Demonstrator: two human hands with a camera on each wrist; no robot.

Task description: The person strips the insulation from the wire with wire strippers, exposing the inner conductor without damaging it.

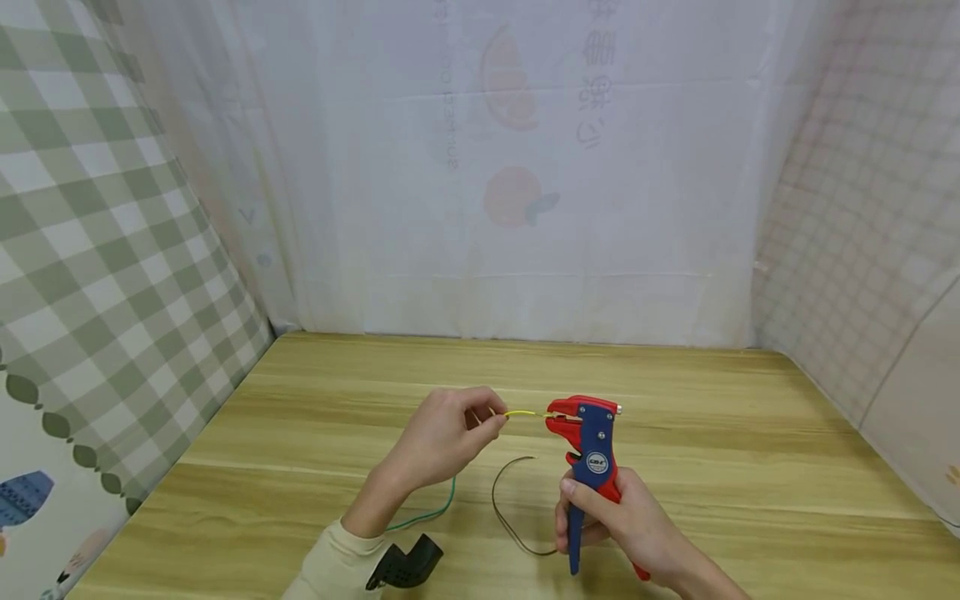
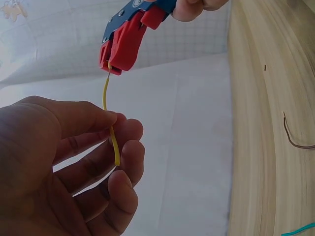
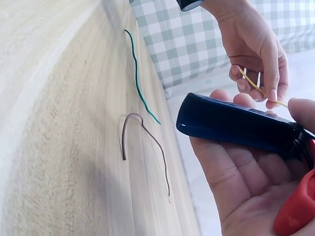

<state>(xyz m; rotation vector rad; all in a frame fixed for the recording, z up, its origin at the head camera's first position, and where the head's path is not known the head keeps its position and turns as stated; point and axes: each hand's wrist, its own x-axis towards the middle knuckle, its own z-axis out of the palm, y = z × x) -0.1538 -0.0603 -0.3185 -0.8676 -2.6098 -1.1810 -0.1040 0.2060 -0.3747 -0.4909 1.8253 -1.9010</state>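
Observation:
Between thumb and index finger, my left hand (image 1: 448,437) pinches a short yellow wire (image 2: 116,147). The far end of this wire reaches into the red jaws of a blue and red wire stripper (image 1: 596,429). In the left wrist view, a thin stretch of bare metal shows just outside those jaws, with a bit of yellow inside them. My right hand (image 1: 626,517) grips the stripper by its handles, thumb on the near side, and holds it upright above the table. The hand's palm shows under the dark blue handle (image 3: 236,125) in the right wrist view.
A curved brown wire (image 3: 160,147) lies on the wooden table (image 1: 315,408), near a green wire (image 3: 137,78). One small dark scrap (image 2: 265,68) rests on the wood. Black gear (image 1: 408,562) sits on my left wrist. Cloth and sheeting enclose the table's back and sides.

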